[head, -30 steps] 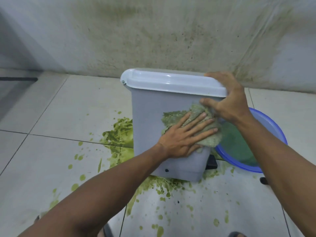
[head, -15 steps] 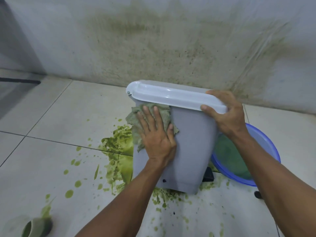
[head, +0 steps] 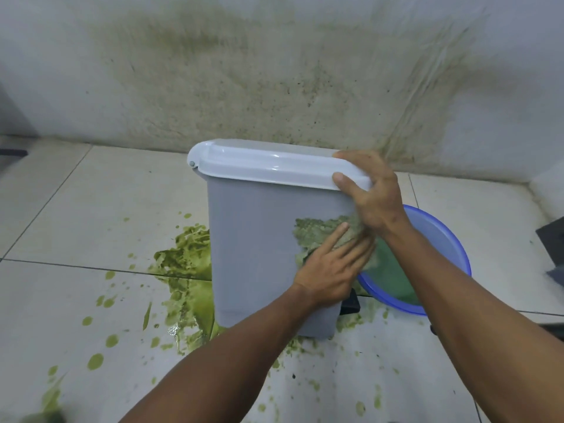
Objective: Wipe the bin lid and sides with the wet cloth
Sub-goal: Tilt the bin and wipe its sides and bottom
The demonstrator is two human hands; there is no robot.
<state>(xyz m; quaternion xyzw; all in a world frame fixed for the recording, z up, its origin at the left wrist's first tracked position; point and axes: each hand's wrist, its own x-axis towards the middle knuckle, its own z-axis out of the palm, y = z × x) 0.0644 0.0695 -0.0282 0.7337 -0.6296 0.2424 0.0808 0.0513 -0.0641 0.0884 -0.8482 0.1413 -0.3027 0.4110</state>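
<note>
Cloth [head: 317, 232], three o'clock on the bin [head: 250, 239]: your left hand [head: 329, 273] presses it flat-fingered; your right hand [head: 372, 196] clasps the lid [head: 268, 166].

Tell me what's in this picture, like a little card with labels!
bin: grey, on the tiled floor
lid: white, closed
cloth: greenish, flat on the bin's near side
left hand: presses the cloth with straight fingers
right hand: grips the lid's right end
basin: blue, right of the bin
spill: green mess on the floor by the bin
</note>
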